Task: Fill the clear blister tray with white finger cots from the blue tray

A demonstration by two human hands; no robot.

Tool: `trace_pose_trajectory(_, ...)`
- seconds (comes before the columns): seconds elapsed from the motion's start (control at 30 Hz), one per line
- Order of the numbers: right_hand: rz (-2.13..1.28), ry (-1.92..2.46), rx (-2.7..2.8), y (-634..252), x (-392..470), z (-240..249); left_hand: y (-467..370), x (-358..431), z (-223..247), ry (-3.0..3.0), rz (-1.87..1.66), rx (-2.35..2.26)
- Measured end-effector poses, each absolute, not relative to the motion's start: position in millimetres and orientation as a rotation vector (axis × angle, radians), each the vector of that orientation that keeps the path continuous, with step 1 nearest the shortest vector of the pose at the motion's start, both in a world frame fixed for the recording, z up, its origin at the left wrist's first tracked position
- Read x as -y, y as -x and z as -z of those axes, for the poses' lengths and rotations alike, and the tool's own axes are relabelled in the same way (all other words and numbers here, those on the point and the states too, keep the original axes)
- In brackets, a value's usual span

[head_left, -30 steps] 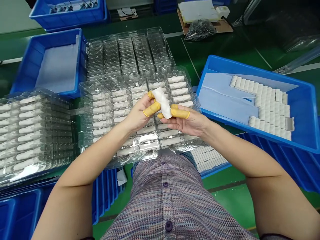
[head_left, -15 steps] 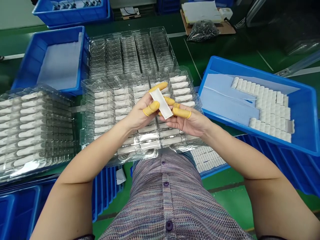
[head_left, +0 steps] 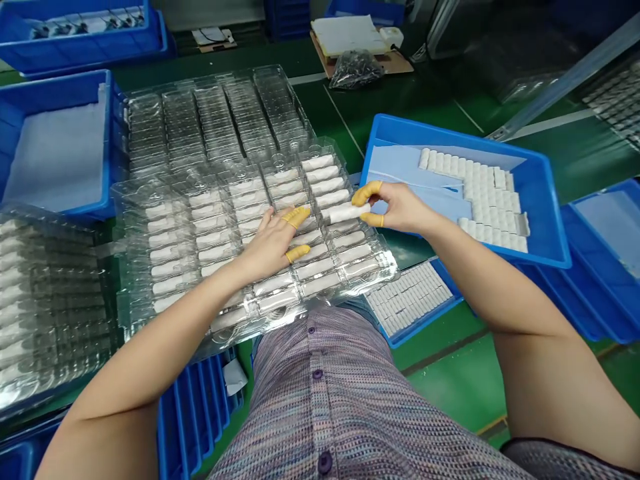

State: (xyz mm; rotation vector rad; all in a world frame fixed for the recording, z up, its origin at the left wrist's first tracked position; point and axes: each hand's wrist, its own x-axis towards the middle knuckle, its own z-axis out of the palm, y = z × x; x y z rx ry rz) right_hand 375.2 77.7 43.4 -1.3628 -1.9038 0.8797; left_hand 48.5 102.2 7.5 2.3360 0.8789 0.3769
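A clear plastic tray [head_left: 220,320] in front of me holds columns of white pieces in its slots. My right hand [head_left: 385,207], with yellow finger cots, pinches one end of a white piece [head_left: 345,213] over the tray's rightmost column, beside other seated pieces. Resting on the middle of the tray is my left hand [head_left: 273,243], fingers spread and nothing visible in them; it also wears yellow cots. To the right, a blue bin [head_left: 545,233] holds rows of similar white pieces [head_left: 493,200] on pale blue sheets.
Stacked clear trays [head_left: 210,120] stand behind; another filled stack [head_left: 45,293] is at the left. A blue bin [head_left: 113,160] with a sheet sits back left. A bag of small parts [head_left: 356,69] lies at the back. Below right is a blue bin of white pieces [head_left: 410,297].
My hands have parted. The white piece has gone from between them to the tray's right column in my right hand, while my left hand has come down onto the tray. The view has shifted right.
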Motion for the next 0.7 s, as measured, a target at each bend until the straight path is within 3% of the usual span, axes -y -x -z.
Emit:
trace_pose_trajectory(0.13,-0.652,1.331,2.331,-371.9,-81.8,-33.6,-48.9,-98.7,-2.4,-2.492,-0.21,-0.89)
trace_pose_trajectory(0.33,-0.478,1.27,2.506,-354.0,-84.7,-28.5,-25.0,-121.2,-15.5,-2.531,-0.292,-0.853)
trace_pose_trajectory(0.5,-0.654,1.287,1.973,-417.0,-104.1,-17.2,2.1,-154.4,-23.6,-2.596,-0.29,-1.158)
trace_pose_trajectory(0.7,-0.513,2.129,1.167,-557.2,-153.7,3.7,17.1,-160.5,-3.1,-2.657,-0.233,-1.186)
